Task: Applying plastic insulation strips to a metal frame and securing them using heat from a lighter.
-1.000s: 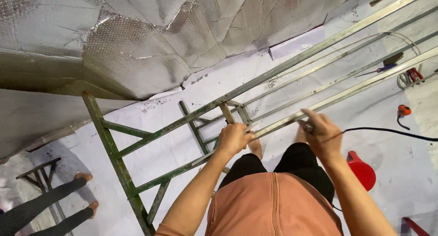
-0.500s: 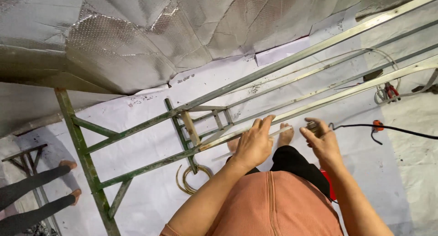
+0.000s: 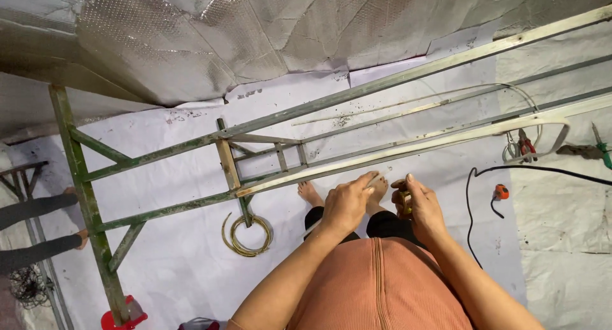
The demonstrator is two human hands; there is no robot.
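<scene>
Brass fitting [image 3: 405, 201] pinched by right hand [image 3: 424, 209] fingers [image 3: 410, 184].

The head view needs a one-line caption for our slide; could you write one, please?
Seen from above, the left hand and right hand hold a small brass-coloured piece beside a green metal frame.

White sheeting [image 3: 191, 241] is covering the floor, dirty and creased, with dark specks scattered near the upper middle. A green metal scaffold frame [image 3: 83, 183] is standing on it at left, long rails running off to the right. A coil of yellowish wire [image 3: 247, 234] is lying on the sheeting just beside the frame's lower brace. A black cable [image 3: 472, 209] is trailing across the right side, near a small orange object [image 3: 502, 191] (kind unclear). Red-handled pliers [image 3: 526, 145] and a green-handled tool [image 3: 602, 148] are lying farther right. Two bare feet [image 3: 310, 193] are resting on the sheeting.
</scene>
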